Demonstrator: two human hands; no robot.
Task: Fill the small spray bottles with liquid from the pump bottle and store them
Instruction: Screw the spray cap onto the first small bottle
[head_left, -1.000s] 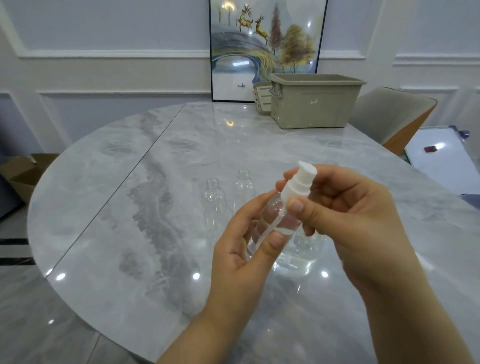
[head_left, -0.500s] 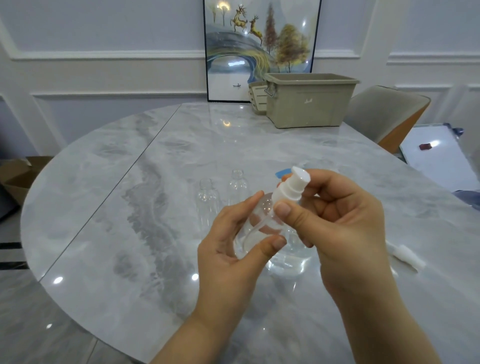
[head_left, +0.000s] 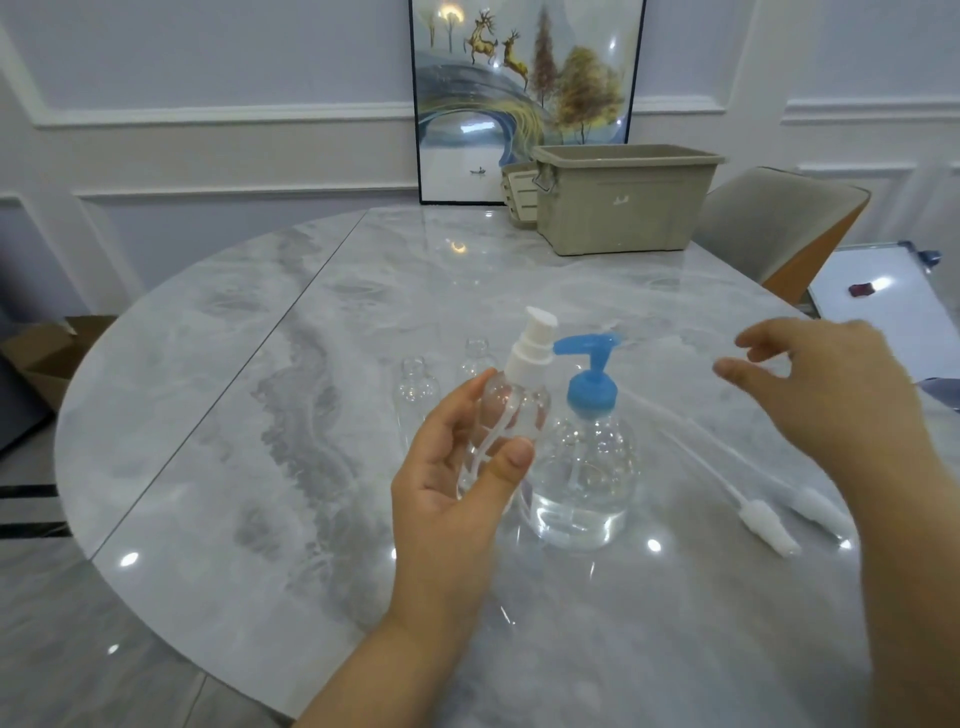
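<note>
1. On the left of the group, 2 uncapped small bottles (head_left: 417, 384) stand on the marble table (head_left: 218, 415), just behind your left hand. They look empty, so judge them as work not yet done.
2. Your left hand (head_left: 457, 488) has the capped spray bottle (head_left: 511, 410) between thumb and curled fingers, tilted with its white spray head (head_left: 535, 343) uppermost. Grip the body rather than the head, so the cap does not twist loose.
3. How full this bottle is cannot be told from here; check before you store it.
4. The pump bottle (head_left: 587, 467) with the blue pump stands just beside it to the right, holding clear liquid. Lift past it without knocking the spout.
5. The storage bin (head_left: 623, 208) sits at the far edge, well apart. If this bottle is finished, it likely goes there; carry it upright.
6. 2 loose spray heads (head_left: 769, 525) with long tubes lie right of the pump bottle, near your right forearm.
7. Your right hand (head_left: 831, 384) hovers with fingers loosely spread, holding nothing, blurred.
</note>
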